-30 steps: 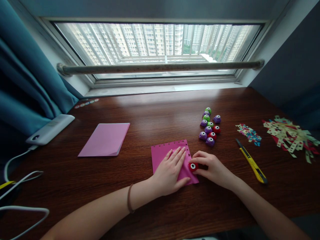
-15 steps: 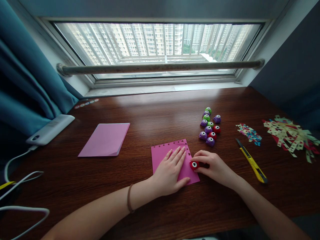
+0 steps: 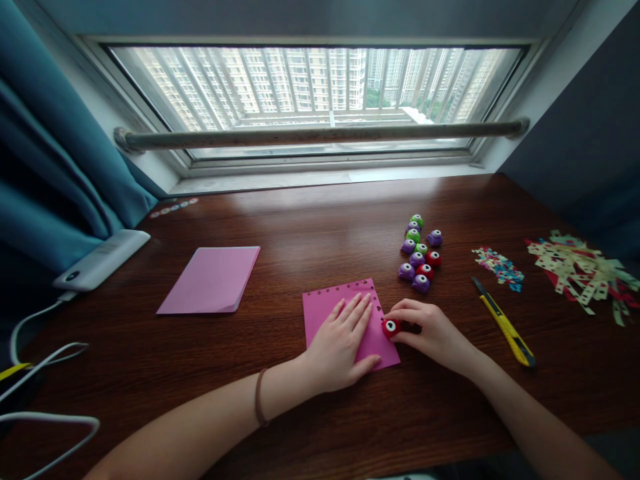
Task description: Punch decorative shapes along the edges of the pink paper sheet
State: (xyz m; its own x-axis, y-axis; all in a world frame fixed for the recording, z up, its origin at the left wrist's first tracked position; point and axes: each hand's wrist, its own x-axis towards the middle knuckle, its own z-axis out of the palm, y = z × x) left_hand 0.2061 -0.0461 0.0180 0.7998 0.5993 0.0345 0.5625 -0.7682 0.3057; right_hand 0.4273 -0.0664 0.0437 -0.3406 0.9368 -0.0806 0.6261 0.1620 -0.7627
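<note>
A pink sheet [image 3: 325, 308] with punched holes along its far and right edges lies on the brown wooden desk [image 3: 310, 227]. My left hand [image 3: 341, 347] rests flat on it, fingers stretched out. My right hand [image 3: 430, 333] pinches a small red paper punch [image 3: 391, 327] at the sheet's right edge.
A cluster of several purple, green and red punches [image 3: 419, 253] sits just beyond my right hand. A yellow utility knife [image 3: 504, 324], punched confetti [image 3: 498, 267] and paper strips [image 3: 583, 272] lie right. A pink paper stack [image 3: 213, 278], a white power bank [image 3: 100, 260] and cables [image 3: 45, 360] lie left.
My right hand has slid the red punch a little farther up the sheet's right edge. My left hand has stayed flat on the sheet.
</note>
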